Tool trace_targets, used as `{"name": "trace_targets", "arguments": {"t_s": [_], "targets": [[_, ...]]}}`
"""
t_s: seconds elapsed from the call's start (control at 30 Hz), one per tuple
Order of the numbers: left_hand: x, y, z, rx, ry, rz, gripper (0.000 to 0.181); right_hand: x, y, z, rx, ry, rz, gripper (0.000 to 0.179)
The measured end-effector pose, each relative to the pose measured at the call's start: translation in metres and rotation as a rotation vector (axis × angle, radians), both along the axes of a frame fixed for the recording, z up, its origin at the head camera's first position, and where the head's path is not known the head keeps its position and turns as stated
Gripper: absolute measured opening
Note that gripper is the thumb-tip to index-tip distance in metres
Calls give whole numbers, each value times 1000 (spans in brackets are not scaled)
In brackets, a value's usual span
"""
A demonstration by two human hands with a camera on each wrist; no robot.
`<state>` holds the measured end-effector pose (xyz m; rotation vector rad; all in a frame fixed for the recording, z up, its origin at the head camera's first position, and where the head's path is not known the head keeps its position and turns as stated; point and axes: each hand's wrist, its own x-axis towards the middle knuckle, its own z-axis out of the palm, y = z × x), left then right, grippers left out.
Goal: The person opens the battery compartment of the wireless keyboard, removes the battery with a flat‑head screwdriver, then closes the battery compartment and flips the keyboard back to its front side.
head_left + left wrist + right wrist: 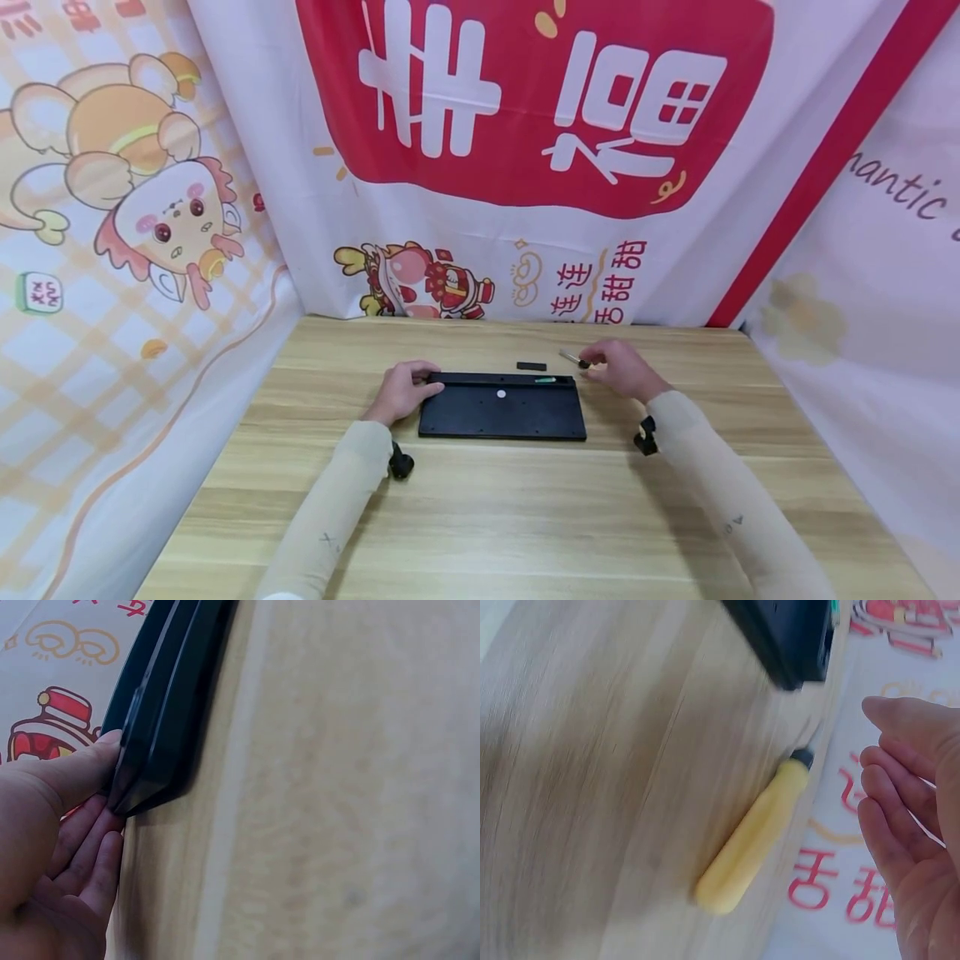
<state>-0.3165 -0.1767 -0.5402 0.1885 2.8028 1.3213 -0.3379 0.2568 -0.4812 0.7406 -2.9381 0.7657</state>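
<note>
A black keyboard [501, 415] lies underside up on the table, with a green battery [545, 380] in the slot along its far edge. At its far left corner my left hand [401, 392] pinches the edge, thumb on top and fingers at the side, as the left wrist view also shows. My right hand [618, 368] is off the far right corner with nothing in its fingers. Close by it lies a screwdriver [754, 836] with a yellow handle and black collar. In the head view the hand hides most of that handle; the metal shaft [569, 357] shows.
A small black cover strip [532, 367] lies on the wooden table [495, 517] just beyond the keyboard. Printed cloth [525, 250] hangs along the table's far edge, with more cloth at both sides. Each wrist carries a small black camera.
</note>
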Motion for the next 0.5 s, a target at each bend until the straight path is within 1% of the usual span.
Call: {"name": "trace_targets", "arguments": {"t_s": [0.07,0.13,0.23,0.33,0.5], "targets": [[0,-1,-1,-4,7,-2,32,0,-9,1,9,18,54,25],[0,-1,-1,-4,8,0,32,1,-17,1,11,27,83,24],[0,-1,-1,3,6,5,32,3,-28,-1,33,34,90,25],[1,-1,-1,10,6,7,31,4,-37,-6,87,36,88,23],[0,-1,-1,14,15,3,32,6,-46,-13,138,18,83,20]]}}
